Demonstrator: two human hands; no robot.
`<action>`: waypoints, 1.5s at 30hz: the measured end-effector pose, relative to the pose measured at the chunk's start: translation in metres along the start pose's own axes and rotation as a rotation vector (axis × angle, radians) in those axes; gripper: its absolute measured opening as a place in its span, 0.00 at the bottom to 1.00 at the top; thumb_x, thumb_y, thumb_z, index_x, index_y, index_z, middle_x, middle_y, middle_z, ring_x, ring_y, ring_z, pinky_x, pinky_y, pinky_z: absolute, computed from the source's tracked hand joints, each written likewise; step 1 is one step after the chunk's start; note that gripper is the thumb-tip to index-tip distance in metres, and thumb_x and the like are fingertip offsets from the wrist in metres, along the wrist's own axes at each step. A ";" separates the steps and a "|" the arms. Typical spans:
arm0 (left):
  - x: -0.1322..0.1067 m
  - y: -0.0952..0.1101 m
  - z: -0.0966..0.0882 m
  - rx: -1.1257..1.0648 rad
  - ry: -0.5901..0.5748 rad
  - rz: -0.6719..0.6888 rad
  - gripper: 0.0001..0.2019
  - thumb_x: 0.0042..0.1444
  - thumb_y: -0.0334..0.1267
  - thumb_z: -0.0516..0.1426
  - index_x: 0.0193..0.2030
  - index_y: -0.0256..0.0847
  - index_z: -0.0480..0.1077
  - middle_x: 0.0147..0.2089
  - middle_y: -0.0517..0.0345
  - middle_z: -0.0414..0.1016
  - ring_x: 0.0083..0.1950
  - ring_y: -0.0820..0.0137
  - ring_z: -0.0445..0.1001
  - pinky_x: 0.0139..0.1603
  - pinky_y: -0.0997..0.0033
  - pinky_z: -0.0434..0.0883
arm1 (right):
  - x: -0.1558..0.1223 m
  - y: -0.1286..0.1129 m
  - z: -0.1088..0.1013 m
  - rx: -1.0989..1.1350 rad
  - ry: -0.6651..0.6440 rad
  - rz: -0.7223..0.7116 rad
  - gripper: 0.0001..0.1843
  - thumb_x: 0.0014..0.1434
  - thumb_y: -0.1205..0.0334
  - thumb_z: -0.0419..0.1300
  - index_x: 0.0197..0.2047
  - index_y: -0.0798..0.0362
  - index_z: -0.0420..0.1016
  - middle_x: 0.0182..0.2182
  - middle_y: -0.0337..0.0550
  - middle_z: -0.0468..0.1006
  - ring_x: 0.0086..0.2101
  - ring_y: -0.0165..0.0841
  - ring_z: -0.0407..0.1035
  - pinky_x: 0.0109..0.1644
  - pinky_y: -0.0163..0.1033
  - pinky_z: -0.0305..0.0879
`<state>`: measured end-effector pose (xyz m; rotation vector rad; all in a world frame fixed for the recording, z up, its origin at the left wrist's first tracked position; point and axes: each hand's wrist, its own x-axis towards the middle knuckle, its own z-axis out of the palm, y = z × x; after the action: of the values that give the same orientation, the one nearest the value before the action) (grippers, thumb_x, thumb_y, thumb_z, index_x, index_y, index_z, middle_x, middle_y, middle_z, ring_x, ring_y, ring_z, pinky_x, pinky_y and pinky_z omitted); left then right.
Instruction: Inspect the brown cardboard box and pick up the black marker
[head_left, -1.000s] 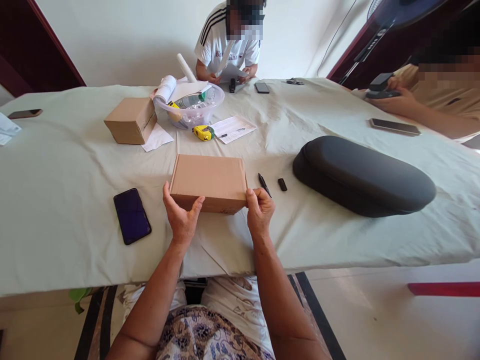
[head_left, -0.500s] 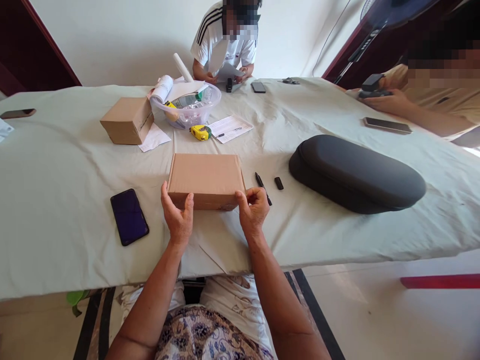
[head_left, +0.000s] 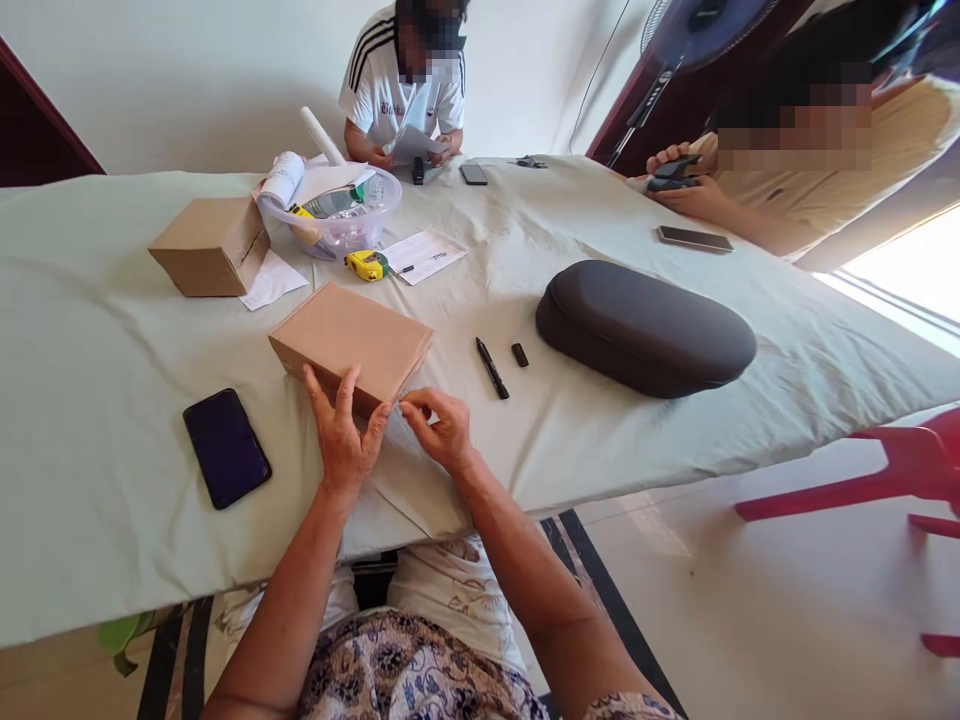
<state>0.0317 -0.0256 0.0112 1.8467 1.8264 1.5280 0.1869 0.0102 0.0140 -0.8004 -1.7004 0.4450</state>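
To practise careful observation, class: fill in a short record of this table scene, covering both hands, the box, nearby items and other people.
Left hand: open, fingers spread against the near side of the cardboard box
Right hand: fingertips at the box's near corner; grip unclear
Box: closed, flat on the table cloth
Left of hands: dark phone
Right of box: black pen, small black item, black oval case
Far side: second box, clear bowl, yellow tape measure
Others: person opposite, person at the right
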 end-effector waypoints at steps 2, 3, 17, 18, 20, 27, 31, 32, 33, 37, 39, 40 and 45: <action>0.000 0.000 -0.001 0.001 0.000 0.007 0.36 0.59 0.61 0.58 0.68 0.41 0.64 0.80 0.36 0.34 0.80 0.44 0.41 0.75 0.42 0.54 | 0.000 0.006 -0.003 -0.063 0.212 0.076 0.08 0.65 0.56 0.59 0.38 0.50 0.74 0.30 0.39 0.78 0.28 0.28 0.70 0.32 0.34 0.67; 0.001 0.000 -0.001 0.001 -0.001 0.012 0.37 0.57 0.62 0.59 0.67 0.41 0.65 0.79 0.35 0.35 0.80 0.44 0.42 0.75 0.42 0.54 | 0.000 0.010 -0.005 -0.102 0.304 0.113 0.10 0.64 0.54 0.60 0.43 0.50 0.74 0.34 0.42 0.79 0.33 0.31 0.72 0.35 0.36 0.69; 0.005 0.004 -0.004 -0.150 -0.092 0.014 0.34 0.58 0.56 0.61 0.66 0.41 0.64 0.78 0.34 0.43 0.79 0.51 0.47 0.76 0.49 0.54 | 0.009 0.018 -0.002 -0.006 0.314 0.434 0.43 0.53 0.41 0.69 0.66 0.48 0.62 0.62 0.55 0.71 0.59 0.44 0.67 0.62 0.52 0.65; 0.006 0.003 -0.004 -0.177 -0.106 0.006 0.33 0.59 0.55 0.60 0.66 0.41 0.64 0.78 0.35 0.45 0.79 0.52 0.48 0.76 0.51 0.54 | 0.011 0.019 -0.003 0.026 0.359 0.469 0.37 0.54 0.42 0.68 0.62 0.49 0.67 0.57 0.53 0.74 0.55 0.41 0.70 0.60 0.50 0.67; 0.006 0.001 -0.005 -0.232 -0.127 -0.024 0.29 0.63 0.54 0.57 0.66 0.42 0.65 0.77 0.38 0.49 0.78 0.55 0.51 0.75 0.53 0.56 | 0.013 0.020 -0.006 0.100 0.420 0.530 0.27 0.57 0.43 0.65 0.53 0.51 0.74 0.48 0.49 0.79 0.47 0.37 0.73 0.55 0.46 0.69; 0.010 -0.006 -0.003 -0.320 -0.044 -0.108 0.26 0.66 0.54 0.52 0.66 0.43 0.65 0.72 0.44 0.62 0.75 0.61 0.58 0.76 0.59 0.54 | 0.016 0.017 -0.009 0.260 0.385 0.573 0.18 0.55 0.47 0.65 0.40 0.53 0.79 0.37 0.44 0.80 0.38 0.32 0.73 0.43 0.38 0.70; 0.012 -0.003 -0.005 -0.330 0.051 -0.116 0.25 0.66 0.55 0.52 0.62 0.42 0.68 0.68 0.45 0.68 0.72 0.62 0.62 0.74 0.62 0.57 | 0.014 0.017 -0.004 0.287 0.335 0.537 0.18 0.54 0.45 0.66 0.39 0.51 0.78 0.37 0.43 0.80 0.38 0.32 0.73 0.43 0.37 0.70; 0.013 -0.002 -0.006 -0.330 0.083 -0.120 0.24 0.66 0.55 0.52 0.61 0.42 0.69 0.67 0.46 0.69 0.71 0.63 0.64 0.73 0.63 0.58 | 0.014 0.017 -0.003 0.299 0.326 0.513 0.18 0.55 0.45 0.66 0.39 0.51 0.78 0.37 0.43 0.80 0.38 0.32 0.73 0.42 0.37 0.70; 0.013 -0.002 -0.006 -0.333 0.115 -0.123 0.24 0.66 0.55 0.52 0.60 0.42 0.70 0.65 0.46 0.71 0.70 0.63 0.65 0.73 0.64 0.59 | 0.013 0.017 -0.002 0.309 0.318 0.487 0.18 0.55 0.45 0.66 0.39 0.50 0.78 0.38 0.42 0.79 0.38 0.32 0.72 0.42 0.37 0.70; 0.015 -0.006 -0.008 -0.381 0.234 -0.155 0.23 0.66 0.55 0.53 0.58 0.42 0.71 0.60 0.49 0.74 0.64 0.64 0.71 0.68 0.64 0.64 | 0.013 0.014 -0.001 0.259 0.250 0.416 0.16 0.57 0.47 0.65 0.42 0.49 0.79 0.40 0.42 0.80 0.40 0.32 0.73 0.41 0.37 0.68; 0.016 -0.010 -0.007 -0.410 0.266 -0.183 0.23 0.66 0.55 0.53 0.58 0.42 0.71 0.60 0.49 0.73 0.62 0.63 0.71 0.66 0.63 0.66 | 0.013 0.012 -0.002 0.214 0.218 0.400 0.15 0.58 0.47 0.65 0.41 0.48 0.79 0.41 0.42 0.81 0.41 0.33 0.73 0.42 0.38 0.68; 0.016 -0.012 -0.007 -0.422 0.268 -0.198 0.23 0.65 0.55 0.53 0.59 0.42 0.70 0.60 0.49 0.73 0.62 0.63 0.71 0.65 0.63 0.67 | 0.014 0.011 -0.003 0.203 0.209 0.392 0.15 0.59 0.47 0.64 0.42 0.47 0.79 0.41 0.43 0.81 0.43 0.34 0.73 0.43 0.38 0.68; 0.019 -0.010 -0.007 -0.590 0.278 -0.321 0.26 0.63 0.58 0.54 0.60 0.44 0.68 0.63 0.47 0.69 0.61 0.61 0.72 0.49 0.69 0.74 | 0.014 0.013 -0.004 0.203 0.224 0.338 0.15 0.60 0.45 0.64 0.44 0.44 0.81 0.45 0.44 0.80 0.48 0.35 0.73 0.46 0.41 0.70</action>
<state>0.0157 -0.0112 0.0176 1.0696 1.4395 1.9785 0.1927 0.0287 0.0164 -0.9526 -1.2932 0.7188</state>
